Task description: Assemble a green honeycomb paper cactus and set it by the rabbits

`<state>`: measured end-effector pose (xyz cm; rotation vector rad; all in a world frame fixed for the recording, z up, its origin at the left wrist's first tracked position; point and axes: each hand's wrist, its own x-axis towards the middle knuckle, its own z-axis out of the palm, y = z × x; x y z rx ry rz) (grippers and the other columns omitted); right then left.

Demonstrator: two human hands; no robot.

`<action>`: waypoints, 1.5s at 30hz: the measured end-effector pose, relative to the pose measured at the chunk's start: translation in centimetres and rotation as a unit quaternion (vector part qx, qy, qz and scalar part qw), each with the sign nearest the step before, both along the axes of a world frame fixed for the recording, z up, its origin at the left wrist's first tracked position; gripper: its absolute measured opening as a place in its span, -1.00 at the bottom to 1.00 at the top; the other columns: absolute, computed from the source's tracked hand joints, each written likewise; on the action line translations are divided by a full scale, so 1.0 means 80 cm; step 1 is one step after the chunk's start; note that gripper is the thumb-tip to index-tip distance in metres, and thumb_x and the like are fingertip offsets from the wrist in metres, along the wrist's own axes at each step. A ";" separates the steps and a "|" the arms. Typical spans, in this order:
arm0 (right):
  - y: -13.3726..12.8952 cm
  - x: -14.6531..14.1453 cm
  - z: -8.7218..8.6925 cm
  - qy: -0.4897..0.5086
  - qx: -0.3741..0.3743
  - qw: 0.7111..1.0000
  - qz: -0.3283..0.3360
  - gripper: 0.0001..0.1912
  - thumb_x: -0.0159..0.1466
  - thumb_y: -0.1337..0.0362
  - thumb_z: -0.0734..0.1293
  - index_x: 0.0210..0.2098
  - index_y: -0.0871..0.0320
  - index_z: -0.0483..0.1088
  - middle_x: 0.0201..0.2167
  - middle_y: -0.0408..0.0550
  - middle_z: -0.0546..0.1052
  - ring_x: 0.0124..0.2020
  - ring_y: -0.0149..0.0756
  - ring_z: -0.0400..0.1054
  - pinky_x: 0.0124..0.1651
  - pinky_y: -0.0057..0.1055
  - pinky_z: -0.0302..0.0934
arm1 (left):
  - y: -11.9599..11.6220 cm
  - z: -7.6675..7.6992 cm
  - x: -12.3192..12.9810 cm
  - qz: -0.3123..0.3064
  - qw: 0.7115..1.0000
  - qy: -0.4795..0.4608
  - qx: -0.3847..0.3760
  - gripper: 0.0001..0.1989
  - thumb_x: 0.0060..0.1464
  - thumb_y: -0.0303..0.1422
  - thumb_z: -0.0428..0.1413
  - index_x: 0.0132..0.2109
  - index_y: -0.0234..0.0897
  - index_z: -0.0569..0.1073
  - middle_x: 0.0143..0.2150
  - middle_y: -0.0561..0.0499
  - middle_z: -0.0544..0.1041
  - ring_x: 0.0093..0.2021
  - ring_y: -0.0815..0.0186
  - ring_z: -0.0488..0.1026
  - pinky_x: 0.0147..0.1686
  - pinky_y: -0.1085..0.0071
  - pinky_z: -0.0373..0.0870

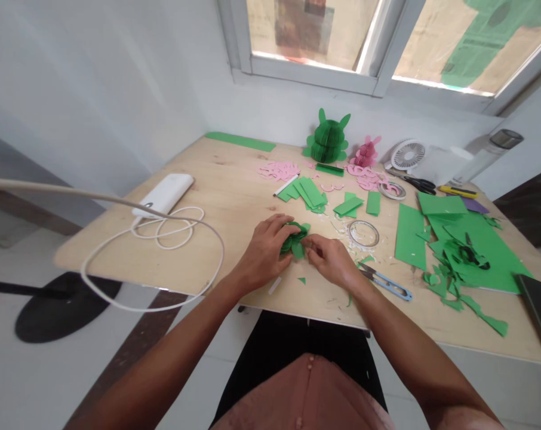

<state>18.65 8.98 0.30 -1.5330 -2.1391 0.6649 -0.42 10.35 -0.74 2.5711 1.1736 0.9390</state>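
Note:
Near the table's front edge, my left hand point(270, 242) is closed around a small green layered paper figure point(298, 248). My right hand point(326, 255) pinches the figure's right side, fingers curled together at its edge. Part of the figure is hidden under my left fingers. Just right of my right hand lie blue-handled thread snips point(389, 283), and beyond it a roll of tape point(363, 233). A small white strip point(274, 285) and a green scrap point(301, 280) lie in front of my hands.
A finished-looking green paper figure point(328, 142) and a pink one point(366, 152) stand at the back by a white fan point(408, 155). Green sheets point(489, 245), scraps and black scissors point(420, 184) cover the right side. A white power bank point(163, 194) with a looping cable point(104, 301) lies left.

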 end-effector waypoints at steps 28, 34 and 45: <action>0.003 0.001 -0.001 0.025 -0.010 1.000 -0.011 -0.71 0.22 0.40 0.21 -0.11 0.15 0.46 -0.57 -0.18 0.48 -0.55 -0.36 0.28 -0.39 -0.48 0.10 | 0.006 -0.004 0.010 0.015 0.998 0.039 0.051 -0.84 0.08 -0.49 0.05 -0.16 -0.22 0.39 0.08 -0.13 0.44 0.18 0.08 0.28 0.13 0.06 0.22; 0.004 0.002 -0.003 0.013 -0.005 1.000 -0.012 -0.71 0.21 0.41 0.21 -0.14 0.12 0.47 -0.58 -0.20 0.46 -0.55 -0.38 0.27 -0.40 -0.49 0.08 | 0.007 -0.005 0.011 0.018 0.998 0.044 0.051 -0.82 0.07 -0.52 0.04 -0.17 -0.21 0.40 0.08 -0.12 0.45 0.19 0.09 0.28 0.17 0.02 0.17; 0.005 0.002 -0.006 0.016 -0.005 1.000 -0.011 -0.71 0.22 0.40 0.20 -0.13 0.12 0.47 -0.57 -0.19 0.48 -0.55 -0.37 0.27 -0.40 -0.49 0.08 | 0.003 -0.005 0.011 0.027 0.998 0.037 0.046 -0.84 0.06 -0.51 0.05 -0.22 -0.20 0.43 0.08 -0.12 0.47 0.19 0.06 0.29 0.19 -0.05 0.13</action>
